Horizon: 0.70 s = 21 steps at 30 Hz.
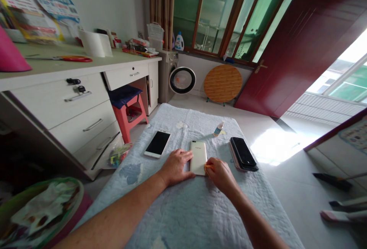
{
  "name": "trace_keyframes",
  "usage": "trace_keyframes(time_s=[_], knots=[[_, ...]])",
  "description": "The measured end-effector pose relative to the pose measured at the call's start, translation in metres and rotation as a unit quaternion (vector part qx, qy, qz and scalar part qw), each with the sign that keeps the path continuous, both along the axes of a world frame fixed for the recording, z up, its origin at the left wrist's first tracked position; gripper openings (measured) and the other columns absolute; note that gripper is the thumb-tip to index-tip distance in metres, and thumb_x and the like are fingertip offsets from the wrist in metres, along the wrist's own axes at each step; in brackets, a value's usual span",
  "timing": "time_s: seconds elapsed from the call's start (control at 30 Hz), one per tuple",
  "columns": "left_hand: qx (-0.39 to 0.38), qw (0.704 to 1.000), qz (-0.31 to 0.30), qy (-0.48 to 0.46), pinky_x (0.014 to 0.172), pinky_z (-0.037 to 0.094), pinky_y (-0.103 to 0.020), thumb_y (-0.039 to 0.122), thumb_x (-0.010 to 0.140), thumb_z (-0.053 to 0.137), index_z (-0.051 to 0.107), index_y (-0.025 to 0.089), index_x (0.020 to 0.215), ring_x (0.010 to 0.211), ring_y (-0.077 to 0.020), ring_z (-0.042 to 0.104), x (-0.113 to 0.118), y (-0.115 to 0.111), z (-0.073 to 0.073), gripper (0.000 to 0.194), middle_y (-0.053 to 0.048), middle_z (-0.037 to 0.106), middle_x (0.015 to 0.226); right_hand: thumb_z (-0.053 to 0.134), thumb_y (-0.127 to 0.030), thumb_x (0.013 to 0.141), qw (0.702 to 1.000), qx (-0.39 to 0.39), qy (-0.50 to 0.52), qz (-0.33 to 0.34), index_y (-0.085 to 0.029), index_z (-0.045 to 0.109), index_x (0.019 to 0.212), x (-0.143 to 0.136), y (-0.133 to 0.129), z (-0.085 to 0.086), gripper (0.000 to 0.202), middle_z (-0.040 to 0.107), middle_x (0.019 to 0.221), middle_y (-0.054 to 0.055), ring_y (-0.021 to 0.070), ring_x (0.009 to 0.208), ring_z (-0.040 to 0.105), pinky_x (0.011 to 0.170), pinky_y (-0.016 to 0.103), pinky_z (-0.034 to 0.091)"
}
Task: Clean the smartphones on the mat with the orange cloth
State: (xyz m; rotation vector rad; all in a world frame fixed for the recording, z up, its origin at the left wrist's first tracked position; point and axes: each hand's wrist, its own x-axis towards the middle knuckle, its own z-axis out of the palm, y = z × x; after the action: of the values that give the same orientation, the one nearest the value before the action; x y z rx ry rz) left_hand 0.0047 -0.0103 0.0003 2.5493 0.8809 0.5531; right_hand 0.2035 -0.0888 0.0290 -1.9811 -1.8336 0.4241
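A gold phone (198,157) lies back side up on the cloth-covered table (183,211). My left hand (176,167) rests at its left edge, fingers spread and fingertips touching the phone. At its lower right edge, my right hand (219,172) is closed in a pinch on a small orange tool (207,167), mostly hidden by the fingers. A white phone with a dark screen (157,143) lies to the left. On the right is a stack of phones, a black phone (243,151) on top. Beyond the gold phone stands a small spray bottle (218,130).
A white desk (54,65) with drawers runs along the left, with a red stool (130,113) beneath. A waste bin (83,199) stands at the lower left. Farther back are a washing machine (166,77) with its door ajar, a round wooden board (223,83) and a red door (283,46).
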Motion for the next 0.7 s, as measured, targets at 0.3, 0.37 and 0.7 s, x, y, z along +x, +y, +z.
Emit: trace_keyframes(time_s=[0.3,0.37,0.7], knots=[[0.001,1.000,-0.006,-0.004,0.099,0.038,-0.043,0.058,0.067,0.072,0.058,0.021,0.123,0.113,-0.0307,0.051,-0.001,-0.001,0.003,0.069,-0.008,0.055,0.134,0.042,-0.016,0.085,0.994,0.031,-0.101,-0.032,-0.013,0.066,0.091,0.013,0.086,-0.017,0.025,0.066,0.091,0.010,0.0177,0.088,0.057,0.078,0.025,0.037],[0.003,1.000,-0.003,-0.004,0.099,0.038,-0.043,0.058,0.066,0.072,0.058,0.020,0.123,0.113,-0.0309,0.051,-0.001,-0.001,0.003,0.070,-0.008,0.056,0.133,0.042,-0.015,0.085,0.994,0.026,-0.107,-0.021,-0.012,0.067,0.091,0.016,0.098,-0.016,0.026,0.066,0.091,0.011,0.0180,0.089,0.057,0.078,0.025,0.037],[0.004,1.000,-0.002,0.001,0.098,0.038,-0.044,0.062,0.067,0.069,0.059,0.019,0.121,0.109,-0.0310,0.053,-0.002,-0.001,0.002,0.069,-0.008,0.059,0.129,0.049,-0.014,0.077,0.984,-0.061,-0.114,0.119,-0.018,0.070,0.088,0.015,0.138,0.003,0.024,0.071,0.085,0.003,0.0136,0.077,0.060,0.066,0.020,0.037]])
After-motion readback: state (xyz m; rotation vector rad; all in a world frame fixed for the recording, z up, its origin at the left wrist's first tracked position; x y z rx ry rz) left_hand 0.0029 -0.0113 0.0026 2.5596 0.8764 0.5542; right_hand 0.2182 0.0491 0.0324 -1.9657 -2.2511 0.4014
